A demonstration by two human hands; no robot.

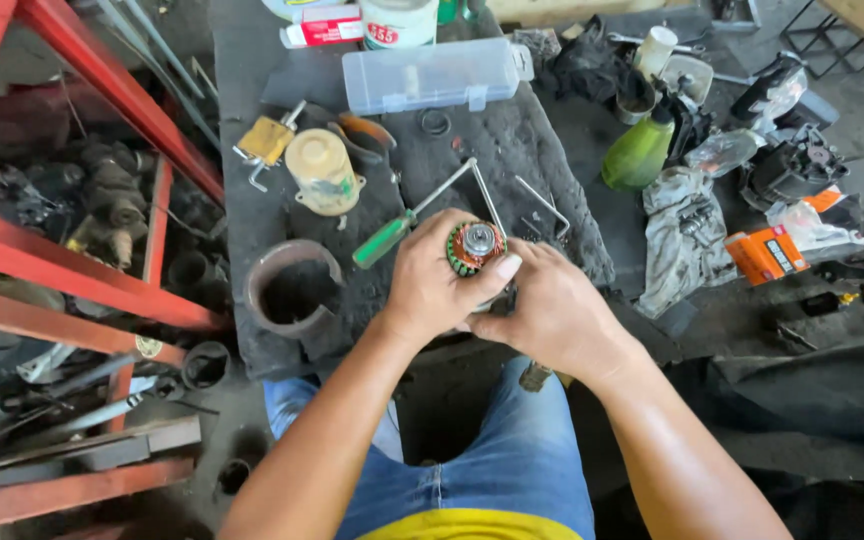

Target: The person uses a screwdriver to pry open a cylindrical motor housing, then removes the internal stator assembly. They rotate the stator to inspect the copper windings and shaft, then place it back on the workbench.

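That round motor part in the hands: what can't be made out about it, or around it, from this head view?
- Motor part: its lower body is covered by the left hand and right hand.
- Clear plastic box: contents too hazy to tell.
- White container: top cut off by the frame's upper edge.
- Green-handled screwdriver: tip hidden behind the left hand.

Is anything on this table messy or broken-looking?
Messy, yes. The dark bench is grimy and crowded: a green-handled screwdriver and bent metal rods lie loose and crisscrossed, and a dirty rag is crumpled beside a green bottle. The motor part in the left hand and right hand shows no clear damage.
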